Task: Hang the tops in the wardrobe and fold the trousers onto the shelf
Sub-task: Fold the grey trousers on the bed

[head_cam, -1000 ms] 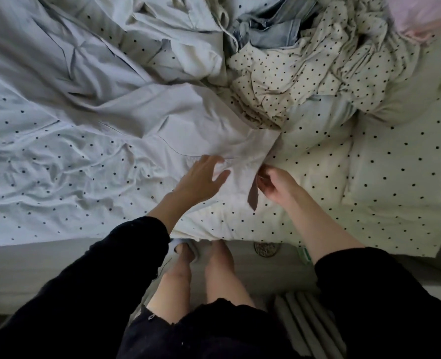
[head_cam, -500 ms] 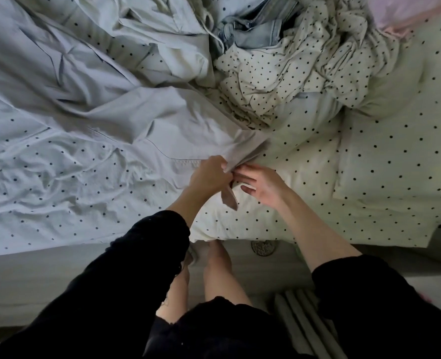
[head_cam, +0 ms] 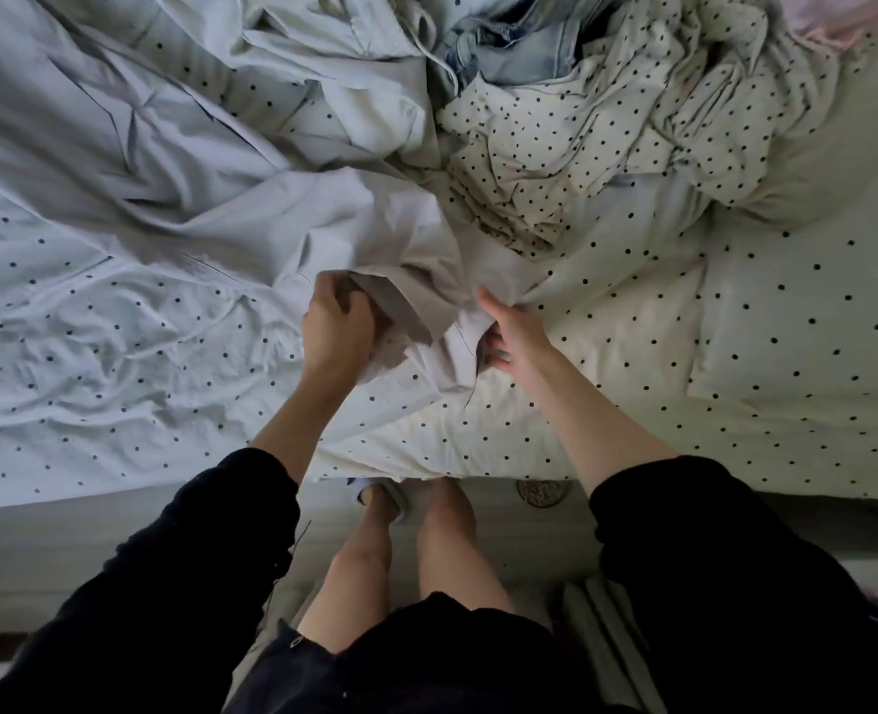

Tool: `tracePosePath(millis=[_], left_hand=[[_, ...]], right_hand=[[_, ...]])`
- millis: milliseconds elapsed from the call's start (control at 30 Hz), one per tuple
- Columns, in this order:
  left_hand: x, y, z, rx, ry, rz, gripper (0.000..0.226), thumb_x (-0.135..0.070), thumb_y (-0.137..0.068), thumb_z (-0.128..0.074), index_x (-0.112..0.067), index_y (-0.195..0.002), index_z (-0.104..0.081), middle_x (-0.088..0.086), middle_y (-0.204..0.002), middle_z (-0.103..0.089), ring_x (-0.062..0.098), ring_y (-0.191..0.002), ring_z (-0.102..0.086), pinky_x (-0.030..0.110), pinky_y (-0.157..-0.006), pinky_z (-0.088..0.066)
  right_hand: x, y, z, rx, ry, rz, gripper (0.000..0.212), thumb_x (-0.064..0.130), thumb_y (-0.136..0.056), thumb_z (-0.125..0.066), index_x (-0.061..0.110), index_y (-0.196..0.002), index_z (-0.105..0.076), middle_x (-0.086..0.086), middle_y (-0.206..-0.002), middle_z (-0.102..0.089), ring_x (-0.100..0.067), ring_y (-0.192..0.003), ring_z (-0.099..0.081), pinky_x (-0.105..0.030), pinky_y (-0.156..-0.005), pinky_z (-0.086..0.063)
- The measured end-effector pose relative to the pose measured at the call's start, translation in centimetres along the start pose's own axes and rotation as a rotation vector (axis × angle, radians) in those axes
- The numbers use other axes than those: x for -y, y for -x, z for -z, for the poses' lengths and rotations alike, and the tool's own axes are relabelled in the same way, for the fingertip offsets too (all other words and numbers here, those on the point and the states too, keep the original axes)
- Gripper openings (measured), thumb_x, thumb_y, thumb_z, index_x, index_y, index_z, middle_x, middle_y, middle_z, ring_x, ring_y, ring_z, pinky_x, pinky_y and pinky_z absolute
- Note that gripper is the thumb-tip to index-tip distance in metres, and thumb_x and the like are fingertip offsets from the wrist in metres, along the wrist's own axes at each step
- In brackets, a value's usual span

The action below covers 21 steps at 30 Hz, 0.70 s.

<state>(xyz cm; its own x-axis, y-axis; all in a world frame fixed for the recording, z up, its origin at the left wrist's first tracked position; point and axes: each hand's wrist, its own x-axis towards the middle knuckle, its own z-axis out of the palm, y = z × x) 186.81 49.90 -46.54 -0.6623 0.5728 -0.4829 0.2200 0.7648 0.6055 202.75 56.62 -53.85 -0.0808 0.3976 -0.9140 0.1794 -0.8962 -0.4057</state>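
Near the middle of the frame, at the front edge of the bed (head_cam: 736,404), we have both hands on a pale grey garment (head_cam: 251,219) that spreads up toward the upper left. Our left hand (head_cam: 336,329) has its fingers curled round a bunched fold of the cloth, and our right hand (head_cam: 511,329) pinches an edge of the same cloth between thumb and fingers, the two hands near each other with a flap of fabric hanging between them. We cannot tell for sure from these folds whether this piece is a top or a pair of trousers. At the top centre of the frame lies a piece of light blue denim (head_cam: 509,38), half buried, and just right of it a crumpled cream garment with black dots (head_cam: 581,146), touching the grey cloth at its lower edge. A further pale garment (head_cam: 323,49) lies heaped at the upper middle left. No wardrobe, hanger or shelf shows in this view. We judge the task to be at an early stage: everything we can see lies unfolded in a loose pile on the bed, nothing looks folded or hung, and the piece in our hands is only being gathered. Sorting it, folding or hanging it, and working through the remaining pile all seem left to do.
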Motion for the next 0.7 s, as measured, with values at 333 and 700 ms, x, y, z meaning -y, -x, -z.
tracePosePath(millis=[333, 700], left_hand=[[-2.7, -0.2, 0.5, -0.078, -0.024, -0.232, 0.047, -0.026, -0.087, -0.054, -0.016, -0.055, -0.021, -0.003, -0.054, -0.023, 0.013, -0.051, -0.021, 0.03, -0.055, -0.02], [-9.6, 5.1, -6.4, 0.171, -0.137, -0.672, 0.022, -0.033, -0.092, -0.049, -0.011, -0.092, -0.05, -0.002, -0.085, -0.054, 0.025, -0.069, -0.054, 0.033, -0.064, -0.043]], right_hand=[[4.0, 0.8, 2.3, 0.016, -0.203, 0.084, 0.024, 0.013, -0.085, -0.066, 0.011, -0.108, -0.059, -0.006, -0.102, -0.064, -0.021, -0.094, -0.062, -0.03, -0.067, -0.052], [3.4, 1.9, 7.6, -0.085, -0.427, 0.24, 0.015, 0.007, -0.096, -0.049, 0.005, -0.109, -0.056, -0.013, -0.098, -0.064, -0.023, -0.083, -0.063, -0.037, -0.075, -0.055]])
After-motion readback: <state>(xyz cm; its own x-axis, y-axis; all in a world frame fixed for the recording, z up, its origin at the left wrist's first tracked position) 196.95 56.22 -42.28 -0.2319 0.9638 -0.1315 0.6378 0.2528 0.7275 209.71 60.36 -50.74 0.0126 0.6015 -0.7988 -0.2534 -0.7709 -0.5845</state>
